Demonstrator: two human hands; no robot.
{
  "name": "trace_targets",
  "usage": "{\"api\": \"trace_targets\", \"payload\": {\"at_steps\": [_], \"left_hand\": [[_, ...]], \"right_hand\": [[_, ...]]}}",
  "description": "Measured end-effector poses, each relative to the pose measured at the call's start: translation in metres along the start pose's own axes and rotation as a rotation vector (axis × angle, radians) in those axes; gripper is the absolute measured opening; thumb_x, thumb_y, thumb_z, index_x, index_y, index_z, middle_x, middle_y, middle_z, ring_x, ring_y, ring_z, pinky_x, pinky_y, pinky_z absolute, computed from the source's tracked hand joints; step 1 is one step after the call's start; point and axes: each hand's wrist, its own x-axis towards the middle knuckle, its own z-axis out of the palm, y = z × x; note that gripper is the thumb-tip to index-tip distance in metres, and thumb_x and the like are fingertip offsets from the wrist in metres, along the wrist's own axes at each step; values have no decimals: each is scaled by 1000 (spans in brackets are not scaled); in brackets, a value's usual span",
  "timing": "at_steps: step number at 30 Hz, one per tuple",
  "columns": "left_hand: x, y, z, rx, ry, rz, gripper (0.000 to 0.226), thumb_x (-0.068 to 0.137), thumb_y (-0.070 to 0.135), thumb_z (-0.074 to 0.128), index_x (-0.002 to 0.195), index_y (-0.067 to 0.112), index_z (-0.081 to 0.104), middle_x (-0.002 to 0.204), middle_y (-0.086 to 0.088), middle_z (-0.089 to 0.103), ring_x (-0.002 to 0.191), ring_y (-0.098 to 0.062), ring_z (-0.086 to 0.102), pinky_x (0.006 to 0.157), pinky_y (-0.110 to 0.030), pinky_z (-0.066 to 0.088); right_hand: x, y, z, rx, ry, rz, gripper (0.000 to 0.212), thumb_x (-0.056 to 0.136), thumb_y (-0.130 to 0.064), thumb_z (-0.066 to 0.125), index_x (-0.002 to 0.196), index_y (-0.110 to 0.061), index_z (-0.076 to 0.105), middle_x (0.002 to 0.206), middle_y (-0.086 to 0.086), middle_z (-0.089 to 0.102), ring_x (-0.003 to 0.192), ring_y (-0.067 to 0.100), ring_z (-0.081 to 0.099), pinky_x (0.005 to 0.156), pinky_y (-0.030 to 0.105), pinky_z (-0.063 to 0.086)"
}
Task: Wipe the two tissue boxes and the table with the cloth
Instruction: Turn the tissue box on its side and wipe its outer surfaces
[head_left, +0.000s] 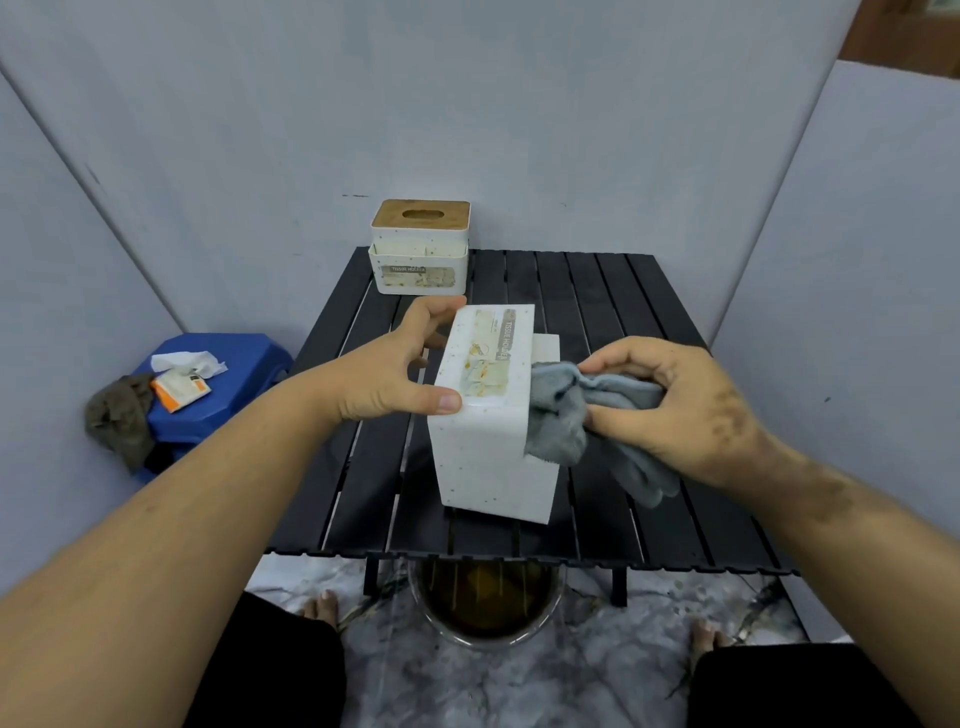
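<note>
At bench (613, 291) centre, left hand (395, 374) grips the tipped tissue box (485, 410); right hand (675, 410) pinches the grey cloth (561, 421) against its side. Second tissue box (421, 249) stands at the far-left corner.

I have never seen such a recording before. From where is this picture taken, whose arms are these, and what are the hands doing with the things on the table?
There is no machine here: the single picture comes from a camera worn on a person's head, looking down at their own arms. The left hand holds a white tissue box, lifted and tilted above the black slatted table. The right hand grips a grey cloth and presses it against the box's side. A second tissue box with a wooden lid stands upright at the table's far edge. A blue stool to the left carries small items.
</note>
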Motion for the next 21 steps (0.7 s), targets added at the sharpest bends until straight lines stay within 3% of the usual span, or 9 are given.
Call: {"api": "trace_targets", "payload": {"at_steps": [5, 9, 12, 14, 17, 21], "left_hand": [[0, 0, 1, 10, 1, 4, 129, 50, 91, 75, 151, 36, 16, 152, 21, 41, 139, -2, 45, 117, -31, 38], [1, -3, 3, 7, 12, -5, 113, 59, 65, 76, 151, 35, 18, 150, 23, 42, 136, 4, 46, 115, -27, 39], [1, -3, 4, 3, 17, -7, 106, 61, 61, 73, 150, 36, 19, 148, 27, 43, 133, 8, 47, 114, -25, 38], [1, -4, 3, 3, 17, 1, 111, 59, 65, 76, 150, 36, 19, 148, 26, 43, 135, 7, 46, 116, -27, 38], [0, -2, -1, 18, 13, 13, 127, 50, 88, 76, 152, 36, 20, 150, 24, 43, 139, 2, 43, 118, -30, 35], [0, -2, -1, 18, 20, 4, 133, 47, 93, 73, 153, 36, 18, 149, 27, 43, 139, 3, 43, 116, -28, 36]], "right_hand": [[2, -3, 29, 24, 179, -16, 24, 75, -12, 82, 94, -23, 71, 88, -10, 73, 84, 3, 70, 74, 16, 56], [4, -3, 46, 106, 244, 6, 21, 74, -10, 83, 84, -21, 68, 84, -5, 72, 81, 7, 70, 72, 18, 57], [6, -3, 54, 79, 284, 14, 24, 70, -11, 85, 81, -19, 65, 81, -4, 70, 76, 9, 68, 68, 18, 57], [7, -5, 49, 49, 241, 14, 25, 69, -11, 85, 82, -19, 65, 81, -2, 71, 76, 12, 69, 68, 23, 58], [9, -2, 19, 15, 76, -26, 26, 68, -10, 88, 85, -16, 68, 81, 0, 74, 76, 13, 71, 71, 24, 59], [2, 7, -12, -42, 29, -38, 29, 68, -17, 88, 90, -22, 70, 87, 1, 74, 81, 18, 72, 79, 44, 61]]}}
